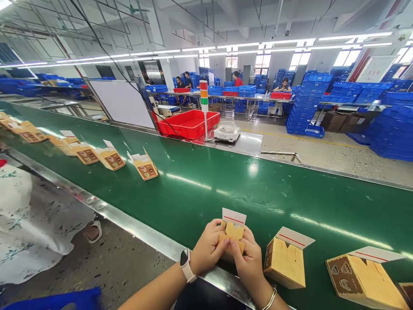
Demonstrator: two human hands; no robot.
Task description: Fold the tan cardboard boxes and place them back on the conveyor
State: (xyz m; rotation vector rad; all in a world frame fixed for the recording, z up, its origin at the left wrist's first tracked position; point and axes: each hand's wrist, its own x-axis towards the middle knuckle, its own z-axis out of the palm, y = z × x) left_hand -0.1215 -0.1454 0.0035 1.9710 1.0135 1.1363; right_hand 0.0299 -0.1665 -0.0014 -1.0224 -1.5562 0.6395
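Yellow box (232, 234): In the head view it is near 6 o'clock, between your 2 hands, by the near edge of the green belt (274, 185).
Left hand (206, 246): You hold the left side snugly, thumb on the flaps.
Right hand (251, 255): You hold the right side just as snugly, thumb next to the other thumb.
White flap (233, 216): It has 1 red line and stands up at the back.
Flap step: It looks like you are pushing the yellow flaps down.
Next thumb move: It seems to need a soft, even push, with the white flap out of the way.
Nearest box (288, 265): It sits on the belt at 4 o'clock from yours.
Box row (112, 159): It sits toward 10 o'clock, some flaps up.
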